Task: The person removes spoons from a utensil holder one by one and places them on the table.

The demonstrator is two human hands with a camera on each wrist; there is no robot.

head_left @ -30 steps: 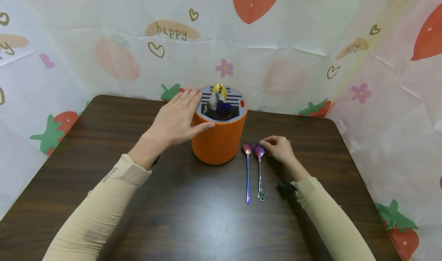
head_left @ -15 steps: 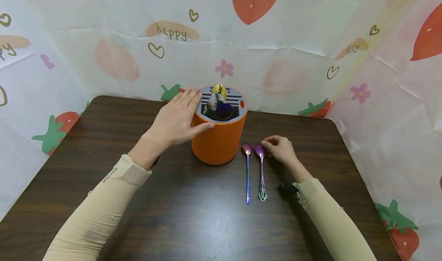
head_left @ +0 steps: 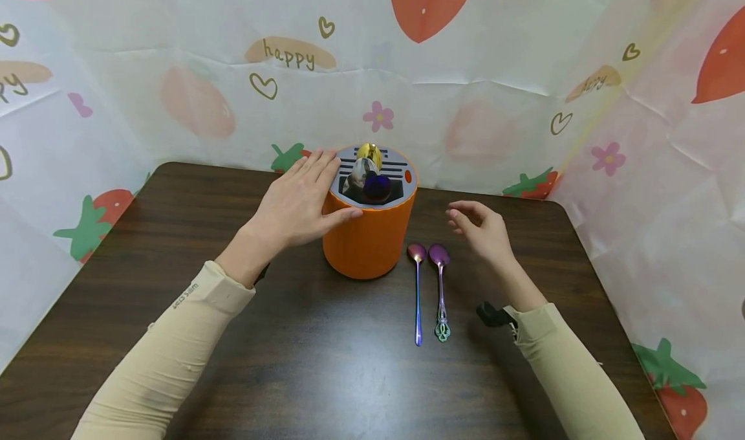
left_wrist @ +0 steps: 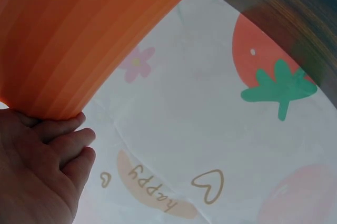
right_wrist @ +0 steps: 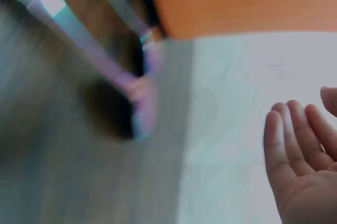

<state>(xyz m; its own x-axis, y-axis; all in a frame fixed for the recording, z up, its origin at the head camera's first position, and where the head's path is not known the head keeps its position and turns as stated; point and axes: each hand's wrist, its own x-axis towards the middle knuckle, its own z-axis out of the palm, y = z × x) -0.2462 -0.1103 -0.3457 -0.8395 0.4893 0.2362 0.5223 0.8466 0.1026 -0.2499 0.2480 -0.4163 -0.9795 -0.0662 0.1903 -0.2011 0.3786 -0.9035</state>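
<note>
An orange round utensil holder [head_left: 367, 242] with a grey slotted top stands toward the back of the table. Gold, silver and dark blue rounded heads [head_left: 363, 168] stick up from its openings. My left hand [head_left: 299, 200] rests against the holder's left side, fingers straight along the rim and thumb across the front. To the holder's right lie two iridescent spoons side by side, bowls away from me: a plain slim spoon [head_left: 418, 291] and a spoon with an ornate handle [head_left: 440, 291]. Just beyond their bowls my right hand [head_left: 483, 233] hovers with relaxed fingers, holding nothing.
The dark wooden table [head_left: 279, 362] has rounded back corners. A printed cloth [head_left: 477, 52] with strawberries and hearts hangs close behind it and along both sides. A black strap piece [head_left: 495, 315] sits at the right wrist.
The right hand has left the ornate spoon's bowl and risen away from it. That spoon's handle has straightened slightly beside the slim spoon. The left hand stays at the holder.
</note>
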